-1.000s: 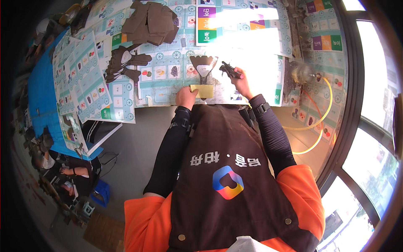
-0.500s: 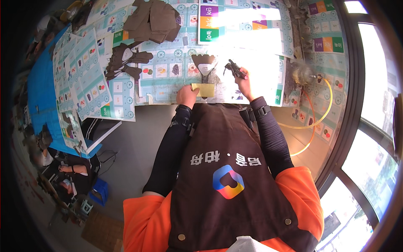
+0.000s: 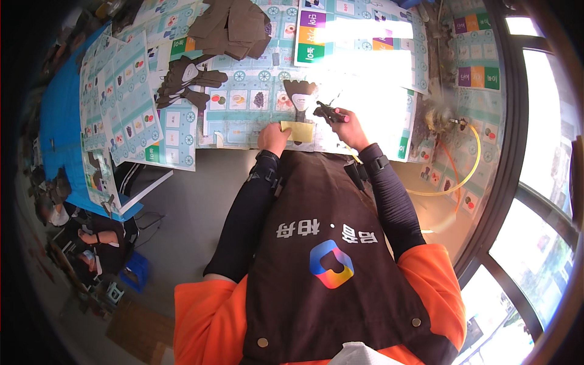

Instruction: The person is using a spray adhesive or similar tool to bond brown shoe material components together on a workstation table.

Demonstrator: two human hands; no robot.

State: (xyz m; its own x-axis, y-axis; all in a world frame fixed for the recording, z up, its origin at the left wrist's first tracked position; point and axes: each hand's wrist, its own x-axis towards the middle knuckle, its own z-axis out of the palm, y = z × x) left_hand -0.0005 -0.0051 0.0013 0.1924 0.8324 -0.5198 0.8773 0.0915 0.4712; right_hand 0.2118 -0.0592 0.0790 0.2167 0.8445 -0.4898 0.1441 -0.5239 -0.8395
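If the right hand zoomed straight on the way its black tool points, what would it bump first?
Probably the brown fan-shaped piece: the black tool in the right hand points leftward at it. The tool's height is hard to tell, so it might pass over.

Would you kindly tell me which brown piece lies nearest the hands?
The single scallop-edged piece, partly covered by the yellow card at the left hand; the others lie farther left, mostly heaped.
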